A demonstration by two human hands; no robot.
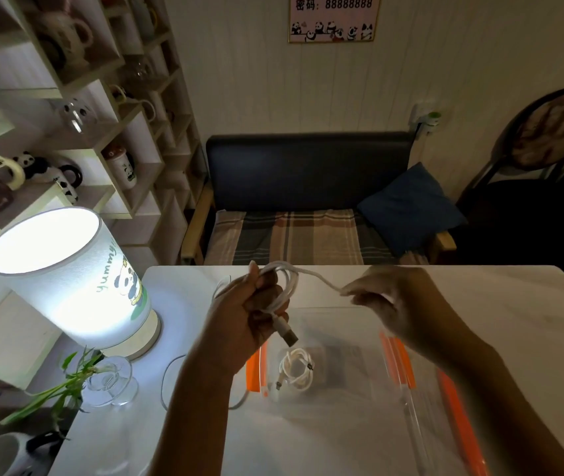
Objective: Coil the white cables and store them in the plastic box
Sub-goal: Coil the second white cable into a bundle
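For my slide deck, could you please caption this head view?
Left hand holds a half-coiled white cable, right hand pinches its tail above the plastic box.

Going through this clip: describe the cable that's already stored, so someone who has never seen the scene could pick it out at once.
Start at the white table and find the clear plastic box with orange latches under the person's hands. The coiled white cable lies on its floor near the left wall, with small metal plugs showing. Unlike the white cable looped in the left hand, no hand touches it.
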